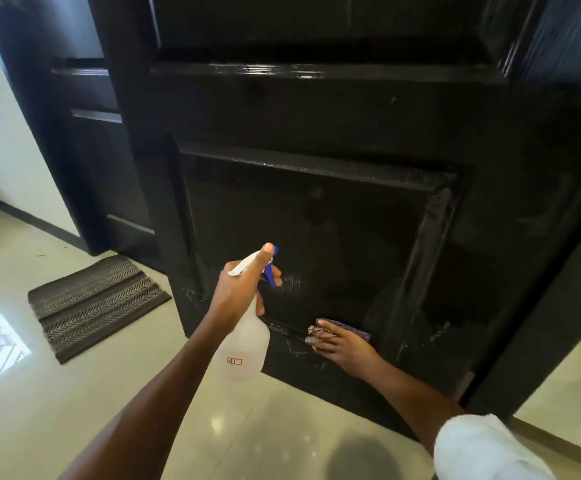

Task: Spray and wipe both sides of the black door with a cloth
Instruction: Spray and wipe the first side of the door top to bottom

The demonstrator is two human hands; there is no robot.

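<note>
Head view: left hand [239, 289] grips spray bottle [244, 348]; right hand [339, 344] presses cloth [346, 329] flat against black door [316, 116].

My left hand [239, 289] with the spray bottle [244, 344] before the door [334, 109], my right hand [342, 348] on the cloth [349, 329] low against it, mat [95, 303] on the floor [40, 410] to the left

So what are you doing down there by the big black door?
A person is cleaning the black door. Their left hand holds a clear spray bottle with a blue trigger, its nozzle pointing at the door's lower panel. Their right hand presses a cloth against the bottom edge of that panel. White smears show low on the door. A striped doormat lies on the shiny floor to the left.
</note>
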